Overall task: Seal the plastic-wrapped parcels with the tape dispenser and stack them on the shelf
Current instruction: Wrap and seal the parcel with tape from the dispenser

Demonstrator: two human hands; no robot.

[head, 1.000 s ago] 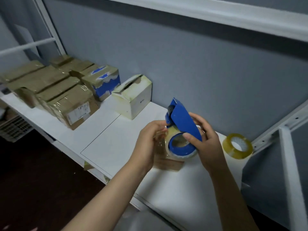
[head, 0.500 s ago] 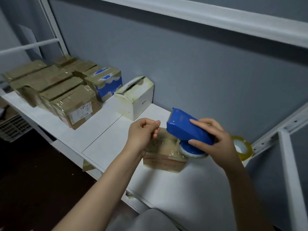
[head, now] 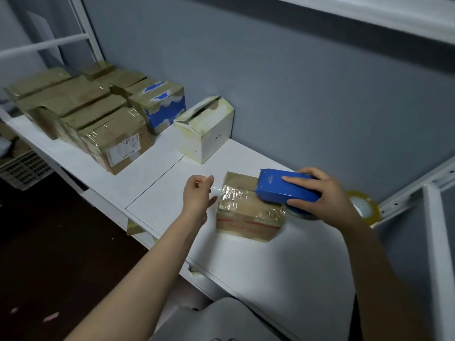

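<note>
The parcel [head: 248,214], a small brown box in crinkled clear film, lies on the white shelf [head: 157,193] directly between the two hands, with its long axis running left to right across the view. The right hand [head: 330,195] grips the blue tape dispenser [head: 283,188] from above, fingers curled round its body. The dispenser rests low over the parcel's right end, lying along the same axis with its toothed edge pointing left. The left hand [head: 197,195] hangs just beside the parcel's left end, off the box itself, with thumb and forefinger closed together. A faint glint of clear tape [head: 216,190] seems to run from that pinch toward the parcel top, so the hand appears to hold the free end, though the strip is too thin to be sure. The coming move likely turns on this line: left hand, parcel top and dispenser sit in one row, so the tape would be laid by pressing it down along the long axis. The right hand is nearer to cut it. Well to the left, sealed parcels [head: 73,107] are grouped near a white box [head: 206,129], and a spare tape roll [head: 364,207] lies behind the right hand.
</note>
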